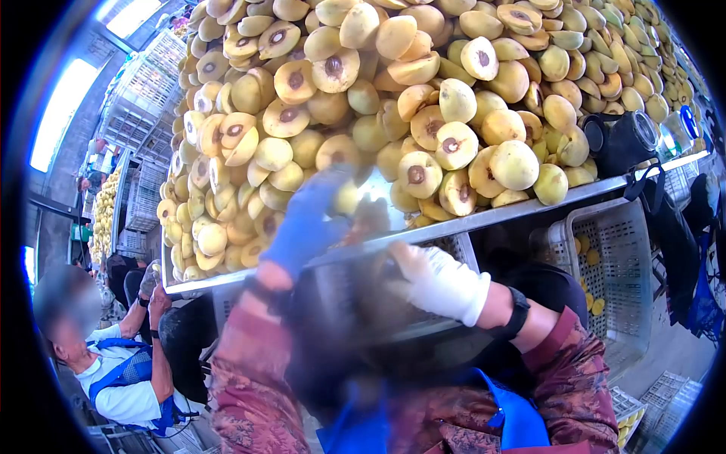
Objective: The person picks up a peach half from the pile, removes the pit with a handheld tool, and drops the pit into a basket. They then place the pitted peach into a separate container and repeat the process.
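The left hand (308, 223), in a blue glove, pinches a fruit (346, 199) just inside the table's (522, 212) front rim; the fruit sits at the fingertips, too blurred to tell its long axis. The right hand (442, 281), in a white glove, curls at the table's near side, its grip unclear. Halves (457, 101) heap the table, some cut face up; a crate (631, 295) stands below its rim.
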Tool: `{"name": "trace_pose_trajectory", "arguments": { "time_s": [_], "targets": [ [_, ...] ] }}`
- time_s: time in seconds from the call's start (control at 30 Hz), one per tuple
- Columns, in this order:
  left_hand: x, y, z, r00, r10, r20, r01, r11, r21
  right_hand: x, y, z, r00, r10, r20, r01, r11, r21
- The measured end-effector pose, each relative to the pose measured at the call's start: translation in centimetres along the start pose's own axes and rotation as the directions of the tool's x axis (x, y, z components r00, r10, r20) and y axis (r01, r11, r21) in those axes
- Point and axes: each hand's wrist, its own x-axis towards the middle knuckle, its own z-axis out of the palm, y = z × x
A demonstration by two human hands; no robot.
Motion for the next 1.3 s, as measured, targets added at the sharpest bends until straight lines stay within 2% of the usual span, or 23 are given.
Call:
{"name": "trace_pose_trajectory", "arguments": {
  "time_s": [0.03, 0.07, 0.1, 0.2, 0.23, 0.3, 0.33, 0.37, 0.5, 0.53, 0.57, 0.63, 0.67, 0.7, 0.77, 0.83, 0.9, 1.0, 1.1, 1.13, 1.2, 1.23, 1.3],
  "targets": [
    [-0.8, 0.5, -0.5, 0.974, -0.228, -0.008, 0.202, 0.878, -0.433, 0.2, -0.4, -0.5, 0.999, 0.001, -0.043, 0.005, 0.990, 0.142],
    [-1.6, 0.0, -1.4, 0.975, -0.224, -0.012, 0.174, 0.786, -0.593, 0.3, -0.9, -1.0, 0.998, 0.059, -0.027, -0.052, 0.978, 0.200],
    [-2.7, 0.1, -1.2, 0.971, -0.240, 0.005, 0.122, 0.476, -0.871, 0.6, -1.0, -0.6, 0.996, 0.030, -0.084, -0.011, 0.974, 0.225],
    [-5.2, -0.7, 1.1, 0.941, -0.309, -0.138, -0.099, 0.138, -0.985, 1.5, -0.8, 1.2, 0.960, -0.050, -0.276, 0.114, 0.968, 0.221],
    [-5.6, -0.1, 1.5, 0.947, -0.305, -0.098, -0.103, -0.002, -0.995, 1.7, -1.1, 1.3, 0.960, -0.053, -0.277, 0.117, 0.968, 0.221],
    [-5.4, 1.7, 2.1, 0.933, -0.360, -0.015, -0.055, -0.100, -0.994, 1.9, -2.0, 1.2, 0.960, -0.053, -0.275, 0.116, 0.969, 0.218],
    [-5.2, 2.8, 2.5, 0.887, -0.462, -0.016, -0.025, -0.014, -1.000, 2.0, -2.3, 1.1, 0.970, -0.021, -0.241, 0.072, 0.976, 0.206],
    [-4.9, 3.2, 2.7, 0.909, -0.416, -0.034, -0.060, -0.048, -0.997, 2.1, -2.5, 0.9, 0.978, 0.015, -0.208, 0.026, 0.981, 0.193],
    [-5.4, 2.4, 4.1, 0.925, -0.328, -0.189, -0.080, 0.318, -0.945, 2.6, -2.4, 1.3, 0.988, 0.057, -0.145, -0.038, 0.991, 0.126],
    [-5.5, 2.5, 4.4, 0.921, -0.319, -0.224, -0.079, 0.412, -0.908, 2.8, -1.7, 2.3, 0.971, -0.017, -0.237, 0.071, 0.972, 0.222],
    [-5.5, 2.4, 4.6, 0.922, -0.302, -0.243, -0.096, 0.429, -0.898, 3.0, -0.5, 3.7, 0.939, -0.080, -0.333, 0.188, 0.934, 0.304],
    [-5.7, 2.2, 5.1, 0.922, -0.271, -0.278, -0.127, 0.465, -0.876, 3.0, -0.5, 4.1, 0.932, -0.107, -0.345, 0.204, 0.944, 0.259],
    [-5.6, 2.4, 4.9, 0.929, -0.191, -0.318, -0.126, 0.644, -0.754, 2.8, -0.4, 3.7, 0.963, -0.069, -0.262, 0.106, 0.986, 0.131],
    [-5.6, 2.3, 5.1, 0.918, -0.210, -0.338, -0.142, 0.620, -0.772, 2.6, -0.8, 3.1, 0.983, -0.017, -0.183, 0.016, 1.000, -0.007],
    [-5.7, 2.2, 5.8, 0.893, -0.250, -0.374, -0.176, 0.570, -0.802, 2.7, -1.3, 2.8, 0.985, -0.003, -0.170, 0.004, 1.000, 0.005],
    [-6.0, 1.5, 5.9, 0.894, -0.172, -0.415, -0.194, 0.685, -0.702, 2.7, -1.2, 3.4, 0.981, 0.009, -0.194, 0.000, 0.999, 0.046],
    [-6.1, 1.3, 5.9, 0.895, -0.143, -0.423, -0.226, 0.672, -0.705, 2.8, -0.9, 4.3, 0.967, 0.018, -0.254, 0.011, 0.994, 0.112],
    [-6.3, 1.3, 6.2, 0.894, -0.186, -0.407, -0.250, 0.546, -0.799, 2.6, -1.2, 4.6, 0.971, 0.050, -0.233, -0.017, 0.990, 0.143],
    [-6.5, 0.7, 6.4, 0.873, -0.205, -0.442, -0.222, 0.640, -0.735, 2.4, -1.5, 4.6, 0.977, 0.013, -0.211, -0.001, 0.998, 0.056],
    [-6.4, 1.1, 6.4, 0.863, -0.196, -0.465, -0.212, 0.696, -0.686, 2.3, -1.6, 4.6, 0.975, 0.001, -0.221, 0.022, 0.995, 0.102],
    [-6.7, 1.7, 5.9, 0.853, -0.115, -0.509, -0.171, 0.860, -0.481, 2.2, -1.8, 4.9, 0.970, -0.022, -0.244, 0.071, 0.978, 0.194],
    [-6.8, 1.8, 5.4, 0.857, -0.040, -0.514, -0.142, 0.940, -0.310, 2.1, -1.8, 5.0, 0.968, -0.035, -0.248, 0.084, 0.978, 0.191],
    [-7.0, 1.8, 5.3, 0.858, -0.001, -0.514, -0.112, 0.975, -0.189, 1.9, -1.7, 5.2, 0.965, -0.062, -0.255, 0.111, 0.977, 0.184]
  ]
}}
